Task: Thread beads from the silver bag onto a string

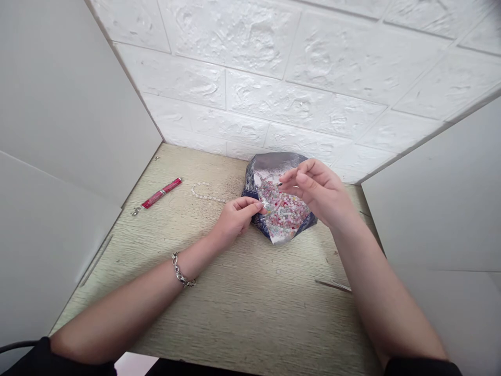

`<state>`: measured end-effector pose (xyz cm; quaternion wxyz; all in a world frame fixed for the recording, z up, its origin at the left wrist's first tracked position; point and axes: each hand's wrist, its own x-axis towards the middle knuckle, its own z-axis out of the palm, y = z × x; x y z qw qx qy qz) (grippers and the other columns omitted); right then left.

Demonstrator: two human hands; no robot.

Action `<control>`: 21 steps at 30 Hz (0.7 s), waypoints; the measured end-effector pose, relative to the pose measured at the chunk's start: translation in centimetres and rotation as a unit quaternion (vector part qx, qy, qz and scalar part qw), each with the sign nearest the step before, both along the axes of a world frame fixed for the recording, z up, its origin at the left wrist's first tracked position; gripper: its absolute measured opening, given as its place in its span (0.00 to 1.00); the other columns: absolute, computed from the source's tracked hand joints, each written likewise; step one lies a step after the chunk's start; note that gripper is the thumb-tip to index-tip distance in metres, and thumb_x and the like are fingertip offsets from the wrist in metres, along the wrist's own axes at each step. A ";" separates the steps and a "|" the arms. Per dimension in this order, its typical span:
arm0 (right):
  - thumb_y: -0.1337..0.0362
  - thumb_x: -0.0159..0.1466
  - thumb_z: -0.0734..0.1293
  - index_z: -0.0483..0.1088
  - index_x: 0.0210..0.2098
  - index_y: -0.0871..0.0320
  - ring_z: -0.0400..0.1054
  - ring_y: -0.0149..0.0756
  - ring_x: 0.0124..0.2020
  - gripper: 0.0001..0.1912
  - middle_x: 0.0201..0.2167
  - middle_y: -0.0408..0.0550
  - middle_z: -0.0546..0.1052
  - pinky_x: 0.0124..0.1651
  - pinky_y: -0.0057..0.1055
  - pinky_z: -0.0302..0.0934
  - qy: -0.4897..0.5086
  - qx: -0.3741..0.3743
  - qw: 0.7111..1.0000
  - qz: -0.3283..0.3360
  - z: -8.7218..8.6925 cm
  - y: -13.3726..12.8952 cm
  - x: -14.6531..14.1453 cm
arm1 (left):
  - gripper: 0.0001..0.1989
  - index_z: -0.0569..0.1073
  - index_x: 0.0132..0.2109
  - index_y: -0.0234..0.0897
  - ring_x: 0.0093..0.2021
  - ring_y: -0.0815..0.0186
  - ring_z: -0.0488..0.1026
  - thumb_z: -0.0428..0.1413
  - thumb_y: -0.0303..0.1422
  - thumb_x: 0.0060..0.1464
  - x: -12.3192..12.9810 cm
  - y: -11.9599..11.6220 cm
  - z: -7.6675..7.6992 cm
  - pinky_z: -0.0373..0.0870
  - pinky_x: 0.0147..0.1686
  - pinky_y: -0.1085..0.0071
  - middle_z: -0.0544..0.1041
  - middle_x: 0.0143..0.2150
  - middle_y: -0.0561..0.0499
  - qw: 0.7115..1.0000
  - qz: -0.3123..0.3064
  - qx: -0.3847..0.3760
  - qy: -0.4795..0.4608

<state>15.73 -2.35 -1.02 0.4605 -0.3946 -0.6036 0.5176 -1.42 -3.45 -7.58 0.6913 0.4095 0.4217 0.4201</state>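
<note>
An opened bag (282,160) with a silvery lining and dark blue patterned sides holds many small pink, white, red and pale green beads (287,209). At its left edge, my left hand (238,218) is closed in a pinch over the beads; what sits between the fingertips is too small to name. Above the right part of the bag, my right hand (315,190) is raised with its fingers drawn together. A tiny dark speck shows at those fingertips, and I cannot make out what it is. Left of the bag lies a curved string of whitish beads (207,196).
A red pen-like object (162,192) with a silver band lies on the left of the wooden table (235,303), a small metal piece (136,211) by its end. Thin tweezers-like metal (332,285) rests near my right forearm. A white brick wall and side panels enclose the table.
</note>
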 end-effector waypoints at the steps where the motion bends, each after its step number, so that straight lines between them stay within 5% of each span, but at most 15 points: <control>1: 0.53 0.55 0.65 0.56 0.29 0.55 0.67 0.31 0.36 0.15 0.34 0.43 0.71 0.42 0.32 0.63 0.019 -0.011 1.000 -0.003 0.2 -0.1 0.1 | 0.11 0.70 0.28 0.32 0.11 0.83 0.46 0.57 0.38 0.43 0.0 0.0 0.0 0.39 0.10 0.78 0.70 0.20 0.55 1.000 -0.005 0.000 0.004; 6: 0.54 0.56 0.63 0.57 0.29 0.53 0.68 0.31 0.37 0.12 0.34 0.39 0.71 0.45 0.36 0.63 0.084 0.000 0.996 -0.034 1.4 -0.2 1.1 | 0.09 0.70 0.27 0.34 0.11 0.81 0.44 0.55 0.37 0.43 -0.1 0.0 -0.2 0.39 0.10 0.79 0.62 0.13 0.59 1.000 -0.027 0.000 -0.001; 14: 0.51 0.60 0.57 0.65 0.31 0.47 0.64 0.28 0.30 0.10 0.31 0.40 0.69 0.40 0.36 0.61 0.043 0.084 0.990 -0.105 3.5 -0.5 3.2 | 0.07 0.69 0.29 0.34 0.11 0.83 0.44 0.53 0.35 0.44 -0.3 0.0 -0.5 0.39 0.10 0.79 0.75 0.33 0.50 0.998 -0.036 -0.002 -0.041; 21: 0.62 0.51 0.70 0.69 0.25 0.51 0.47 0.20 0.17 0.04 0.17 0.36 0.56 0.28 0.24 0.59 0.228 0.061 0.970 -0.063 5.3 -1.0 4.2 | 0.10 0.69 0.33 0.35 0.12 0.82 0.44 0.49 0.37 0.49 -0.6 0.0 -0.6 0.38 0.10 0.79 0.74 0.37 0.50 0.994 -0.062 0.024 -0.086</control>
